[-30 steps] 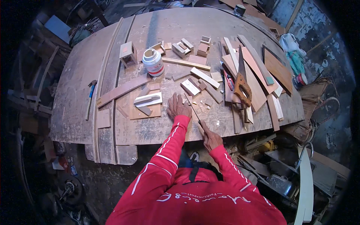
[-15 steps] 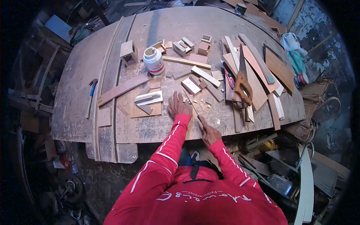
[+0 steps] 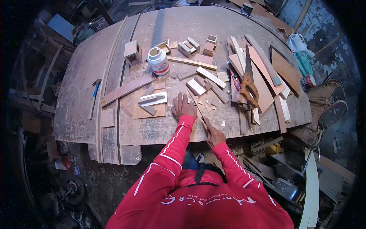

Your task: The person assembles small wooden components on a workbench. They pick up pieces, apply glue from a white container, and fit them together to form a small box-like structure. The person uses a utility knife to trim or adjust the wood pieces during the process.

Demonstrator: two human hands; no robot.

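Note:
My left hand (image 3: pixel 183 107) lies palm down on the workbench (image 3: pixel 152 131), its fingers stretched forward and slightly apart. A small pale wood piece shows beside its fingertips, partly hidden. To its right, my right hand (image 3: pixel 215 136) is closed around the handle of a thin, narrow-bladed hand tool (image 3: pixel 200 113). The tool's blade slants forward and left, passing close to my left fingers; its exact kind is unclear. Small wood chips (image 3: pixel 214 102) lie right of the blade. Just ahead are a pale-faced wood block (image 3: pixel 196 87) and a light wood strip (image 3: pixel 211 77).
A handsaw (image 3: pixel 248 86) rests on long boards at the right. An open white jar (image 3: pixel 158 62) stands behind my left hand, near small wooden boxes (image 3: pixel 132 53). A pale float-like block (image 3: pixel 152 99) lies on a square board. A hammer (image 3: pixel 94 98) is at the far left.
The whole view has shifted slightly. Both hands keep nearly the same places, and the tool stays in my right hand beside my left fingers.

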